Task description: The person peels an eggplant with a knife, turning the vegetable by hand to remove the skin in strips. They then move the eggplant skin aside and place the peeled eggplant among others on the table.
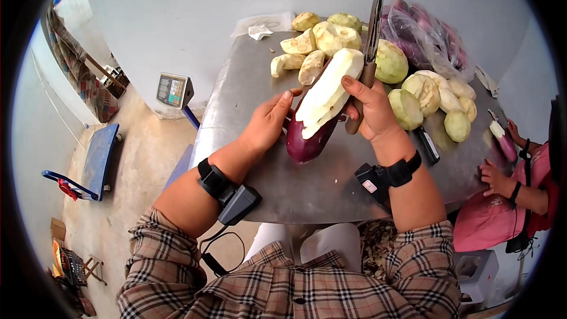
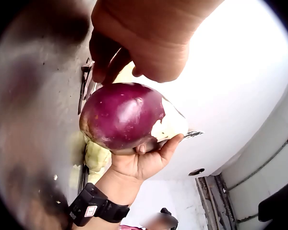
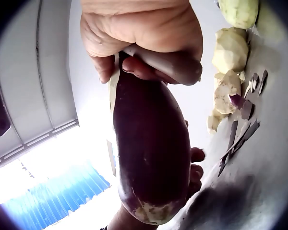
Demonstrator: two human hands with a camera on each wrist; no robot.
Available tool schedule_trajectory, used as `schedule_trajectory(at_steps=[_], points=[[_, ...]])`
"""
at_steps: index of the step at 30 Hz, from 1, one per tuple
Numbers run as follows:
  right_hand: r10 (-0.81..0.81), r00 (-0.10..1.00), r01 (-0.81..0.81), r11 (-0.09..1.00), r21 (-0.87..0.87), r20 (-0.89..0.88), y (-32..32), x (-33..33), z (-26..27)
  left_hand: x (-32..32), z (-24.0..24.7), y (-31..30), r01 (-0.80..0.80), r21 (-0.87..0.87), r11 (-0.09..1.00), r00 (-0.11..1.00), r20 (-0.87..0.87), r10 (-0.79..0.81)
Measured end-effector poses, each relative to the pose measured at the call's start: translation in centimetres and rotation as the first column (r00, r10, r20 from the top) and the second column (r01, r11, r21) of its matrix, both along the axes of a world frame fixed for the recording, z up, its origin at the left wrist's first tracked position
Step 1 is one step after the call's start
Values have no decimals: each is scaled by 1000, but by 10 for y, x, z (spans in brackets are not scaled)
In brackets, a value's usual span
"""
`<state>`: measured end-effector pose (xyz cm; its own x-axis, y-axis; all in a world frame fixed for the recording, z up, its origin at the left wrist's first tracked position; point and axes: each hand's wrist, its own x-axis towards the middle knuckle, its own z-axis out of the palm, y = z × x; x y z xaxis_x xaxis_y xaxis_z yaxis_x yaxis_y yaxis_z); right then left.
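Eggplant (image 1: 326, 101) is steadied, apparently, by the curled fingers of the left hand (image 1: 267, 123); knife handle (image 1: 368, 74) is gripped by the right hand (image 1: 375, 110).

Eggplant (image 1: 325, 101): before us, over the table (image 1: 242, 82).
Bag (image 1: 452, 47): behind loose eggplants (image 1: 422, 94), table's right side.
Trolley (image 1: 100, 159): on the floor (image 1: 147, 153), left of us.

left grip (image 1: 267, 121) near curled right grip (image 1: 375, 108)

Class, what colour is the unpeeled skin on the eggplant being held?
Glossy purple; the eggplant shows it best in the left wrist view.
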<state>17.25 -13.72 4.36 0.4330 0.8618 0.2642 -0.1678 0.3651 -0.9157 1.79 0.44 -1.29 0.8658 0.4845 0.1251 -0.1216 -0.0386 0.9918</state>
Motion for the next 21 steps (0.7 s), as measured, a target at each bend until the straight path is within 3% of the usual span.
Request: schedule_trajectory(at_steps=[3, 6, 9, 10, 12, 13, 15, 19, 21], points=[[3, 999, -3, 1000, 14, -36, 2, 2, -3, -4, 10, -3, -87, 206, 975, 983, -141, 117], [-2, 998, 4, 1000, 26, -65, 2, 2, -4, -5, 9, 0, -121, 118, 986, 984, -115, 134], [31, 995, -26, 998, 53, -98, 4, 2, -5, -8, 18, -4, -24, -324, 946, 996, 71, 49], [50, 993, -43, 997, 65, -111, 4, 2, -5, -8, 21, -9, 120, -436, 892, 988, 138, -66], [11, 991, -4, 998, 55, -133, 6, 0, -6, -5, 25, -22, 398, -599, 695, 915, 308, -260], [-8, 990, 16, 999, 51, -143, 7, -2, -7, -8, 25, -22, 433, -530, 728, 901, 276, -335], [-53, 997, 54, 998, 14, -59, 7, -3, -8, -13, 26, -19, 508, -390, 768, 861, 193, -471], [-224, 957, 227, 974, 5, 186, 5, -1, -3, -9, 22, -15, 445, -401, 801, 893, 262, -365], [-273, 843, 305, 952, 6, 464, 0, 2, -3, -8, 17, -11, 368, -391, 844, 920, 281, -271]])
